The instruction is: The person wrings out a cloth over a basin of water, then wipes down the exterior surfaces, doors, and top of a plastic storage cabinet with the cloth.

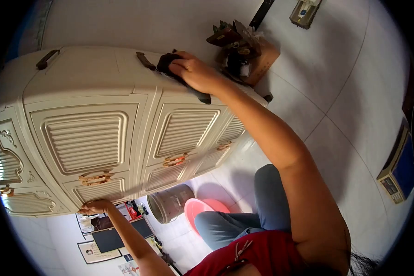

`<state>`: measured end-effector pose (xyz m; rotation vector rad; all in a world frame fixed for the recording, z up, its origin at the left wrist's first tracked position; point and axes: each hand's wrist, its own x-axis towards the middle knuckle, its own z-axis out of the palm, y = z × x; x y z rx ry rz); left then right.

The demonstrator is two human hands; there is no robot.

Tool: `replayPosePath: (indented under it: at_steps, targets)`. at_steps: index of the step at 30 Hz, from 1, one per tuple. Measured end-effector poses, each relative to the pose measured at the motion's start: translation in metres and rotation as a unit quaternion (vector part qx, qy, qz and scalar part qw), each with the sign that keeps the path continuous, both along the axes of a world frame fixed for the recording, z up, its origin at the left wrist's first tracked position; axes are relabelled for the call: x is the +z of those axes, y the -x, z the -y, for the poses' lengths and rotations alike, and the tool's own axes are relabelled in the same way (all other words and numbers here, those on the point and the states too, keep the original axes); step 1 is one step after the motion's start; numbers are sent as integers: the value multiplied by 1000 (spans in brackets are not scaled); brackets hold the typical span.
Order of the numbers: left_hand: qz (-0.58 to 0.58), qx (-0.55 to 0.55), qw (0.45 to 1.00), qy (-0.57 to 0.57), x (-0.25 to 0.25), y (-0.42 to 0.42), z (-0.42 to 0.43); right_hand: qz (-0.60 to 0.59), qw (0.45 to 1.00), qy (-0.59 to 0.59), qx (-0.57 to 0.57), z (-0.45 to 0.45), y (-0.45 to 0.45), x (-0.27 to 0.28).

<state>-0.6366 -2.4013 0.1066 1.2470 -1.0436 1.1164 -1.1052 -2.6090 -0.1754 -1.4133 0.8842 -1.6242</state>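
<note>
Right hand [191, 76]: closed on a limp dark cloth [164, 62], which I see beneath its fingers, against a cream cabinet [78, 76]. Ribbed, framed panels and gold-coloured handles [95, 178] mark the cabinet. Left hand [95, 207]: at the cabinet's opposite edge; grip not determinable.

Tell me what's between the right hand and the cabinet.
The head view shows a dark cloth between the right hand and the cabinet.

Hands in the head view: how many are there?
2: the right hand with a dark cloth at the cabinet, and the left hand at the cabinet's opposite edge. I see no others.
</note>
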Motion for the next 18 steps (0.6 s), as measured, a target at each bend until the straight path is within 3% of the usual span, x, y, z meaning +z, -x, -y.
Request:
replayPosePath:
  at_steps: [1,5,8,11,15,18]
  targets:
    - [-15,-20,1000,9,-1,6,1,66,997,-28,31,0,-2,-9]
    - [-25,26,999,9,-4,31,4,83,989,-95,83,5,-2,-36]
    - [41,109,993,-7,2,4,-1,68,986,-143,42,0,-3,-93]
    - [76,151,985,-15,5,-14,-2,20,984,-162,-73,-5,-21,-154]
    - [57,109,992,-7,5,-29,-8,77,981,-151,-91,-12,-19,-146]
    - [80,129,988,-3,4,-18,-1,71,956,-199,-204,-32,-34,-124]
